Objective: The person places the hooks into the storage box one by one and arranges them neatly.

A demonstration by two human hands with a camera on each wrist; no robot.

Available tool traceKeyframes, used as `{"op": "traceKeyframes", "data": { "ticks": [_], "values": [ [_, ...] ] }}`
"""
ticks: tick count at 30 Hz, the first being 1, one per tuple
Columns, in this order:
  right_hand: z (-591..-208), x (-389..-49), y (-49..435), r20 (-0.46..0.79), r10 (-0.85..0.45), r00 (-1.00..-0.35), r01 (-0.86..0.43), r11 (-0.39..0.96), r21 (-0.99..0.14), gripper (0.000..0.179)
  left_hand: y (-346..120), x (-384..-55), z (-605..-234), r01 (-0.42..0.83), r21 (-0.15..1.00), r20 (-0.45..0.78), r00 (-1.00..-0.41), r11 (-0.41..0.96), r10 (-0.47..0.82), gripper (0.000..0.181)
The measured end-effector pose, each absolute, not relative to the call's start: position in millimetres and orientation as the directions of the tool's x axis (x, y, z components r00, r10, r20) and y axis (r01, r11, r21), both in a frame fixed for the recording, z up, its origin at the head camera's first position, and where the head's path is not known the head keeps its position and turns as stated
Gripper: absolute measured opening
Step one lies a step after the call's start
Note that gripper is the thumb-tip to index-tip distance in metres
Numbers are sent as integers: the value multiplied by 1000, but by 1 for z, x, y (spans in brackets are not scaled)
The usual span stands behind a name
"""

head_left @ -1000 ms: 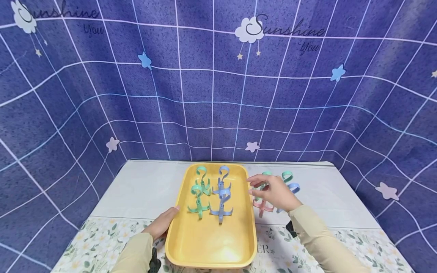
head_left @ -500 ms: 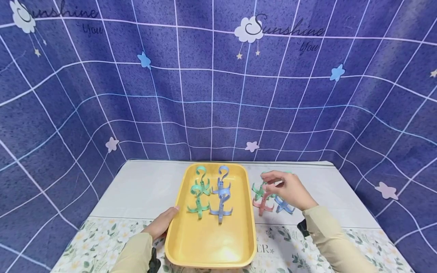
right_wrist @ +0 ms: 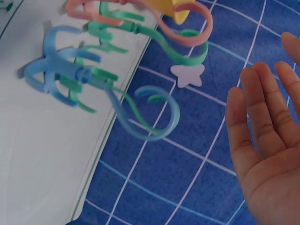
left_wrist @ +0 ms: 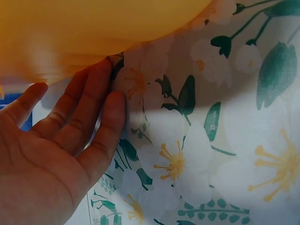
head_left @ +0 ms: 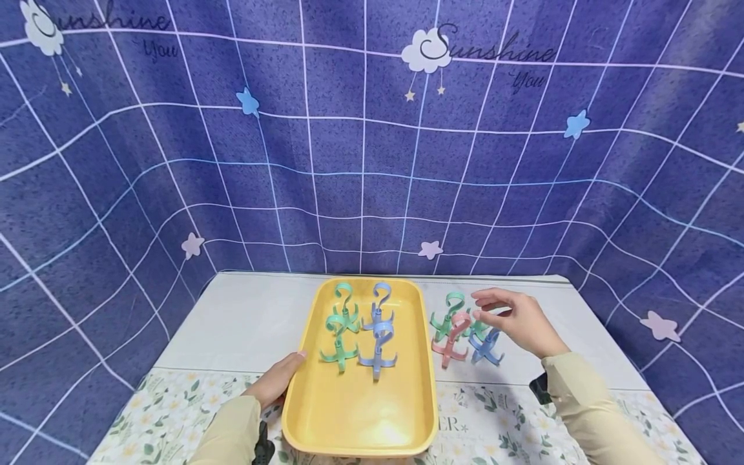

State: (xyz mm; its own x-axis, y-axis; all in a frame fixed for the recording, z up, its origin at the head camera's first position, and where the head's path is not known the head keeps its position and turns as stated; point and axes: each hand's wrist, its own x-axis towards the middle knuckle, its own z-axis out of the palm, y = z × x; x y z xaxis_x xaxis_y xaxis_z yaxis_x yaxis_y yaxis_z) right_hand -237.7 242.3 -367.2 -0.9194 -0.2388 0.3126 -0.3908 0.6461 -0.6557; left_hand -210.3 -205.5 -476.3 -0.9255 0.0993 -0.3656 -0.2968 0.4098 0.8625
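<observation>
My left hand point(head_left: 278, 380) rests against the left side of a yellow tray point(head_left: 359, 416); in the left wrist view its extended fingers touch the tray's outer side. The tray holds two green claw hooks, one nearer point(head_left: 340, 352) and one farther point(head_left: 346, 316), and two blue-violet claw hooks, one nearer point(head_left: 377, 358) and one farther point(head_left: 378, 316). My right hand point(head_left: 523, 323) hovers with fingers apart and nothing between them. Beside it stand a pink claw hook point(head_left: 449, 349), a blue claw hook point(right_wrist: 58, 69), a green claw hook point(head_left: 447, 323) and another green one, partly hidden.
The white board point(head_left: 244, 323) lies under the back half of the tray and the loose hooks. A floral cloth point(head_left: 174, 400) covers the front. The blue grid curtain point(head_left: 372, 194) rises behind and at both sides.
My right hand has moved right, away from the tray, uncovering the pink, green and blue hooks outside it. The left hand and the tray stay where they were.
</observation>
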Motion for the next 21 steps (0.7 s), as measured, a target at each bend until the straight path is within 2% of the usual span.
{"op": "traceKeyframes", "data": {
  "ticks": [21],
  "values": [
    [-381, -242, 283, 289, -174, -941, -321, 726, -608, 34, -206, -210, -479, -289, 869, -362, -924, 402, 119, 61]
  ]
}}
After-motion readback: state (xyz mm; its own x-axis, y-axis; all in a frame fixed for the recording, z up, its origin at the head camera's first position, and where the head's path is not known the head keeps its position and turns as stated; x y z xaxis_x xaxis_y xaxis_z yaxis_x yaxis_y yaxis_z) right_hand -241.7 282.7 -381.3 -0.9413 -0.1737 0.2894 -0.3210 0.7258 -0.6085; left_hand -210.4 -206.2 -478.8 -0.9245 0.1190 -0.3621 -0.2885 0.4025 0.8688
